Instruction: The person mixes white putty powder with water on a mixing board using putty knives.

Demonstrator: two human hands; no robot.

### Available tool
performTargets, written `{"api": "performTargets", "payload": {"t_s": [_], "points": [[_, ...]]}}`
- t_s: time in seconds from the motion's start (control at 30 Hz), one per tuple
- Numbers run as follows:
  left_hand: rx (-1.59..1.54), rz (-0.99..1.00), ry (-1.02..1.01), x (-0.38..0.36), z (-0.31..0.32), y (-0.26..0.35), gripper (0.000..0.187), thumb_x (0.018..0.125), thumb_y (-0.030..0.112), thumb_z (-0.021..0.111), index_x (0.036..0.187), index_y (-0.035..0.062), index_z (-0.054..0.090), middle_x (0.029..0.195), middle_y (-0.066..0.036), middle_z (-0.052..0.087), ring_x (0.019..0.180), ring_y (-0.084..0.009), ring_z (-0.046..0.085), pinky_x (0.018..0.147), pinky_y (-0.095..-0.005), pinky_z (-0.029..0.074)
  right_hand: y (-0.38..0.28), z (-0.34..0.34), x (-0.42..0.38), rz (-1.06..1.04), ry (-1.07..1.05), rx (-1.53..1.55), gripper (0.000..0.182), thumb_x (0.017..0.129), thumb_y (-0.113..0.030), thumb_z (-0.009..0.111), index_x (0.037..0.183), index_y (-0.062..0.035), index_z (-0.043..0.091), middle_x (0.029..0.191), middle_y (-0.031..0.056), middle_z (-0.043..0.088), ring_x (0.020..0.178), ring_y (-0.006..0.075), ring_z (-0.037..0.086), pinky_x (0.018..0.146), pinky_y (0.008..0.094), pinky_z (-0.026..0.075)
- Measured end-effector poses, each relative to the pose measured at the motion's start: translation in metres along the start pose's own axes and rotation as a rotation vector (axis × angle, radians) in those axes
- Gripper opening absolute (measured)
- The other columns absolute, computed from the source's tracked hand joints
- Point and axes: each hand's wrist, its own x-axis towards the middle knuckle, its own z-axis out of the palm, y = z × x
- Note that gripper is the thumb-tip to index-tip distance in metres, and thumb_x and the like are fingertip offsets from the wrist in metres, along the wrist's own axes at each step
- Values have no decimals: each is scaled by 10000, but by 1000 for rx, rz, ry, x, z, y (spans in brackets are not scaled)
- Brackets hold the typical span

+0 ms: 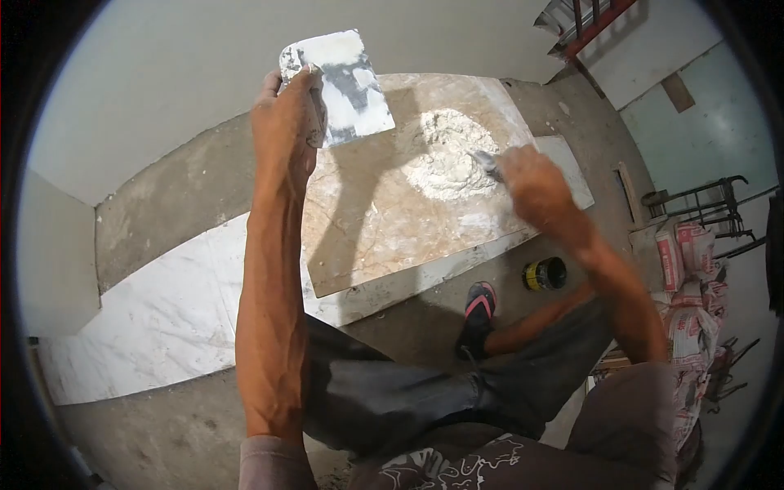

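Observation:
My left hand (287, 114) is closed on the edge of a flat rectangular trowel (347, 86), raised above the board's far left part. White paste and grey patches cover the trowel's face. On the brown marbled board (359, 237) lies a heap of white powder (452, 159) with a hollow in its middle. My right hand (535, 184), slightly blurred, grips a small putty knife (487, 163) whose blade touches the heap's right side. Its handle is hidden inside my fingers.
Beneath the board is a white marbled slab (163, 314) that reaches out to the left. A small dark tin (545, 273) stands near my sandalled foot (480, 306). Red-and-white sacks (690, 322) and metal clamps (702, 200) are at right; a red ladder (588, 28) is at upper right.

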Motion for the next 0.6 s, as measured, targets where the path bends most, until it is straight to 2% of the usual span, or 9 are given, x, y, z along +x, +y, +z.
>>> {"api": "performTargets", "payload": {"t_s": [0.1,0.23,0.27,0.37,0.47,0.57,0.6], "points": [[-29,16,-18,3,2,-3,277,913,109,596,1133,-50,541,835,-59,601,652,-97,565,506,-218,459,-31,21,-11,-53,24,-118,132,821,1,528,933,16,597,835,126,551,789,241,548,692,350,493],[17,-16,-11,1,2,-4,216,907,138,613,1065,-2,568,857,-35,590,662,-69,549,521,-180,455,-8,-3,-10,57,-37,94,103,806,-4,540,890,30,590,874,149,564,842,272,573,717,376,503],[17,-18,-13,0,2,-6,219,910,140,613,1070,-3,568,861,-36,592,667,-69,549,527,-182,458,-6,-12,-8,161,-61,122,105,823,-39,554,890,30,595,859,166,577,821,308,585,723,409,505],[18,-8,-26,1,2,-7,242,919,146,612,1098,-10,566,879,-43,601,689,-74,556,554,-192,470,4,-15,-17,283,-79,300,208,924,-141,512,992,38,592,876,232,600,797,415,583,759,483,477],[15,30,-46,1,3,-11,291,916,130,616,1148,-34,556,900,-71,623,717,-100,582,594,-220,491,4,-16,-23,404,-63,260,237,897,-162,527,886,66,590,828,270,617,763,463,573,745,500,461],[4,96,-65,1,8,-18,331,901,94,625,1180,-63,541,907,-115,652,742,-138,618,626,-256,508,13,-2,-27,583,-86,427,207,840,-125,547,737,52,583,683,174,588,643,292,592,644,450,460],[18,114,-82,-1,10,-19,332,903,94,623,1184,-65,544,915,-120,655,757,-140,622,644,-258,510,14,-7,-25,672,-148,566,223,852,-133,540,746,59,585,673,145,586,635,256,579,630,423,451]]}}
